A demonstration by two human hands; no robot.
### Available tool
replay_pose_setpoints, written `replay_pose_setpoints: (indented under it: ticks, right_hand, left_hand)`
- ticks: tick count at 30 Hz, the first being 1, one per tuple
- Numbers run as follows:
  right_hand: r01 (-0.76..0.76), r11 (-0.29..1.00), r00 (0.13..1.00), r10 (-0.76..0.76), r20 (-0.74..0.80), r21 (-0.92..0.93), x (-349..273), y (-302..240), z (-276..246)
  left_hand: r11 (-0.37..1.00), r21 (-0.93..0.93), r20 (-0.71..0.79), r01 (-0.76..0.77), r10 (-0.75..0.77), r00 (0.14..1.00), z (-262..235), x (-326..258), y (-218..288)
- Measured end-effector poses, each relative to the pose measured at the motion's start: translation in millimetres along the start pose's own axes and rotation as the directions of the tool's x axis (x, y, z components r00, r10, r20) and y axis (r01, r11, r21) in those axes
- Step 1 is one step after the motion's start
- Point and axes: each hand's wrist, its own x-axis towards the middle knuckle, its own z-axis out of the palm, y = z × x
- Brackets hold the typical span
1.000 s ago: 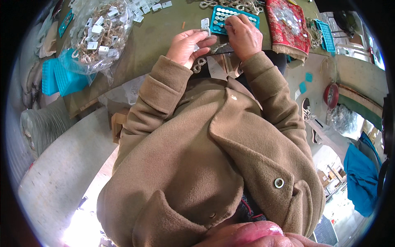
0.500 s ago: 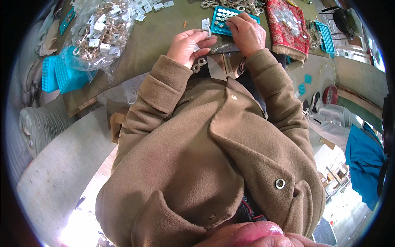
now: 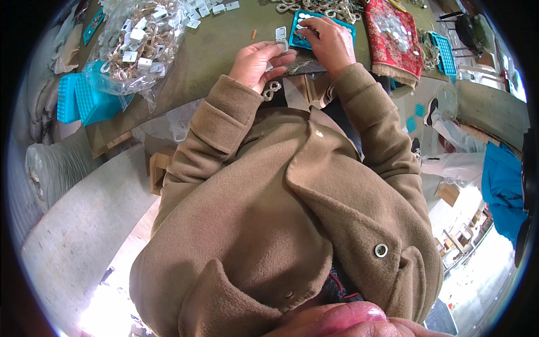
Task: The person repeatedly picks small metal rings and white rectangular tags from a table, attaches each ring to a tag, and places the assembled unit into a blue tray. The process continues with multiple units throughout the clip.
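My left hand (image 3: pixel 257 60) is curled at the table's near edge and pinches a small white clip-like piece (image 3: pixel 282 45) between thumb and fingers. A pale chain loop (image 3: pixel 273 88) hangs below its wrist. My right hand (image 3: pixel 327 41) rests palm down on a teal plastic tray (image 3: pixel 300 31) with rows of round holes, fingertips pressing on it; what lies under the fingers is hidden. Both brown coat sleeves run up from my chest to the table.
A clear bag (image 3: pixel 140 48) of chain links and white tags lies at the left, with teal trays (image 3: pixel 78 101) below it. Loose white tags (image 3: pixel 210 8) sit at the far edge. A red patterned cloth (image 3: pixel 393 42) and another teal tray (image 3: pixel 442 50) lie right.
My hands have stayed at the teal tray; the left hand has lifted slightly with the white piece toward the tray. The view has shifted a little.
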Motion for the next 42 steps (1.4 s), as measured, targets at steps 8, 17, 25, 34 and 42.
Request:
replay_pose_setpoints:
  ticks: [8,17,25,34,42]
  right_hand:
    - [0.048,0.988,0.992,-0.030,0.125,-0.146,3.3,-7.7,7.6]
    - [0.034,0.993,0.996,-0.044,0.081,0.117,11.4,-16.1,-18.3]
    - [0.185,0.969,0.983,-0.179,-0.048,0.165,-8.7,-37.4,-20.5]
    - [0.155,0.967,0.988,-0.148,-0.050,0.203,-11.5,-38.2,-20.4]
    - [0.152,0.948,0.988,-0.140,-0.062,0.279,-9.0,-32.3,-20.1]
  left_hand:
    - [1.000,-0.020,0.009,-0.006,0.007,1.000,-0.2,2.0,1.9]
    - [0.997,0.007,0.025,-0.081,0.081,0.996,6.5,-0.7,7.0]
    - [0.974,0.161,0.018,-0.161,0.160,0.987,12.5,-2.7,5.8]
    - [0.972,0.169,-0.027,-0.163,0.170,0.985,15.0,-6.0,6.5]
    - [0.976,0.101,-0.034,-0.191,0.196,0.980,15.5,-3.2,10.0]
